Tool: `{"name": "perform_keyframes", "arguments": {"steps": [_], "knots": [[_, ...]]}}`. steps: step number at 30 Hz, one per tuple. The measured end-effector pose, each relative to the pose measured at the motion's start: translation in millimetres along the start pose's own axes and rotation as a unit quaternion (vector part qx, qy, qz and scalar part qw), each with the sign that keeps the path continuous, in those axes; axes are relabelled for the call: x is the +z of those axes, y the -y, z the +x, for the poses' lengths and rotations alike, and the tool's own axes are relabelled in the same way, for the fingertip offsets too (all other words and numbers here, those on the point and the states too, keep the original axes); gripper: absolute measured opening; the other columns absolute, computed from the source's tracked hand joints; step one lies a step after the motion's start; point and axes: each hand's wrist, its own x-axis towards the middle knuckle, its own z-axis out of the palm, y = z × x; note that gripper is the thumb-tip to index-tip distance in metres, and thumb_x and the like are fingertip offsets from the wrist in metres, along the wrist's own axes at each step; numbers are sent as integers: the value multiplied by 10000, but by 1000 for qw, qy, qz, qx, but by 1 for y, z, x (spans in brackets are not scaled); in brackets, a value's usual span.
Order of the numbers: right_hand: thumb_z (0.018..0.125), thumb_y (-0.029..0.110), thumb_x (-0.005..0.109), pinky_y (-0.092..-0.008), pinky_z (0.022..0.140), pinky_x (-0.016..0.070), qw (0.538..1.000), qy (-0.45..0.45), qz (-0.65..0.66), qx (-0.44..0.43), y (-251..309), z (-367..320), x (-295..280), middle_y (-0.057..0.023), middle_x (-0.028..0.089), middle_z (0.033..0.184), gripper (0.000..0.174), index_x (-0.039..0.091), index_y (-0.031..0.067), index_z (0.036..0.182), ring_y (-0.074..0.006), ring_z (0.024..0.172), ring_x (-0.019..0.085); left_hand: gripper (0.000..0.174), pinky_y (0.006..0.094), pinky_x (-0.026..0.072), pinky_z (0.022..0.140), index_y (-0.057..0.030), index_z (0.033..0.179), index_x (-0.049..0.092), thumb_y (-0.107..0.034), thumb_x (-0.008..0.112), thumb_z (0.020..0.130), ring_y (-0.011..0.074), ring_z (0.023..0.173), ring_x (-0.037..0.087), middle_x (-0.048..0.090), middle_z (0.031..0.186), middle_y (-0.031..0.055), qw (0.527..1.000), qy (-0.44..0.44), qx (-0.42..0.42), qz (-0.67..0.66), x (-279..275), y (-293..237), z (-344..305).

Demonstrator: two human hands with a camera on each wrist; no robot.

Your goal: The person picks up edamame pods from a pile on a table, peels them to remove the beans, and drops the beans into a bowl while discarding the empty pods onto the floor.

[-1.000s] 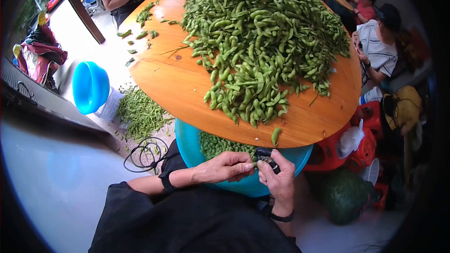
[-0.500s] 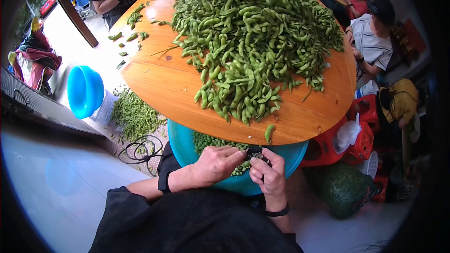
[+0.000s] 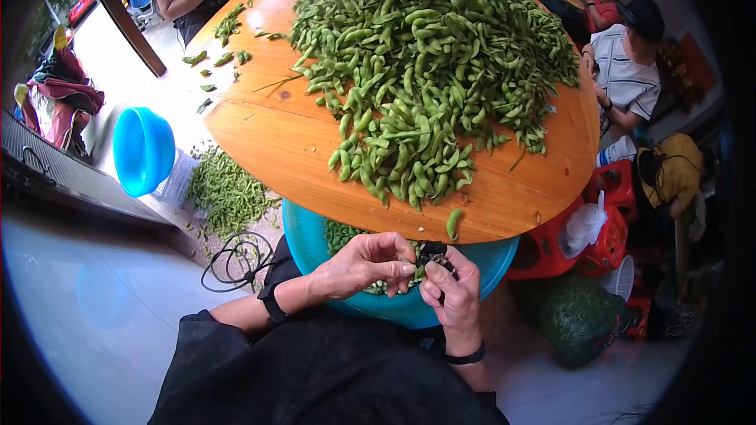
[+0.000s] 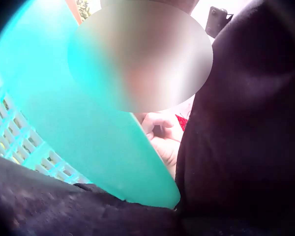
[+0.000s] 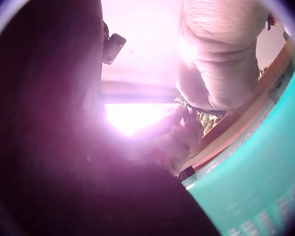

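In the head view my left hand [image 3: 358, 267] is over the teal basin [image 3: 299, 240], thumb and forefinger pinching at a small green pod [image 3: 420, 274]. My right hand [image 3: 457, 291] grips the same pod from the other side, with a dark object [image 3: 433, 252] at its fingers, too small to identify. Shelled green beans [image 3: 339, 236] lie in the basin below. In the right wrist view the right hand [image 5: 221, 59] is large and the left hand [image 5: 179, 142] meets it at the fingertips. A blurred patch covers much of the left wrist view, beside the basin wall [image 4: 88, 137].
A large heap of pods [image 3: 425, 63] covers much of the wooden table [image 3: 260, 134], with one loose pod [image 3: 454, 223] at its near edge. Pods [image 3: 224, 193] lie on the floor by a blue bowl [image 3: 143, 151]. Red stools [image 3: 602, 244] and a dark green bag [image 3: 575, 319] stand right. Other people sit around.
The left hand's fingers have spread and shifted from half a second ago, showing the pod more. The head view has swung a little to the right since a second ago.
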Motion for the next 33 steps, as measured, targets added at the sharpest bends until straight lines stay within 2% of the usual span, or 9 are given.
{"name": "perform_keyframes", "arguments": {"steps": [2,5,7,17,20,25,29,32,33], "knots": [[950,83,642,-202,452,354,1000,9,-12,-8,-1,-1,2,7,557,743,125,625,-11,1031,-46,551,460,89,232,527,637,-42,1010,596,-102,639,960,108,738,640,645,849,24,999,9,-22,-38,-1,0,0],[948,109,655,-207,464,375,982,-10,-167,-90,-2,-3,5,-2,586,734,149,643,-12,1034,-46,560,494,106,249,558,680,-47,1046,582,-75,632,956,142,802,672,659,885,41,988,31,-50,-141,-1,4,3],[938,113,668,-210,475,385,942,-9,-276,-191,-4,-2,3,-4,600,725,156,657,-6,1038,-46,564,511,130,255,565,700,-56,1064,572,-61,635,950,156,849,683,661,914,50,986,43,-49,-151,-1,6,3],[936,100,667,-199,483,374,979,-18,-152,-134,-5,-2,6,3,594,703,171,661,-3,1072,-44,562,506,166,250,561,722,-56,1067,547,-19,640,935,152,874,677,657,942,57,982,72,-34,-169,-3,8,4],[917,76,680,-218,493,401,956,-27,-233,-176,-7,-3,5,-12,618,739,169,671,2,1068,-61,572,529,170,253,559,724,-54,1068,537,-9,634,936,153,888,671,645,963,60,982,71,-28,-171,-1,8,4],[842,10,718,-294,584,489,816,-66,-457,-348,-10,1,9,-89,647,822,126,687,2,964,-194,667,625,193,251,546,705,-58,1084,510,-16,630,939,142,868,655,613,956,50,986,40,-21,-158,4,6,2],[832,0,716,-310,594,491,798,-81,-480,-355,-11,0,13,-97,634,801,121,679,-2,947,-229,677,629,183,239,513,642,-58,1081,508,-30,625,944,128,799,639,602,931,43,991,17,11,-133,9,7,2],[831,-9,709,-317,594,488,823,-99,-456,-324,-12,1,11,-96,633,802,120,672,2,944,-234,675,622,214,242,482,592,-42,1109,495,2,609,933,137,723,617,605,962,75,995,9,24,-91,7,11,3],[848,1,703,-302,570,472,801,-93,-468,-363,-12,4,11,-83,627,787,107,664,0,947,-200,643,604,190,247,483,584,-37,1092,506,-2,610,936,137,720,619,605,949,73,994,5,28,-107,8,12,3]]}}
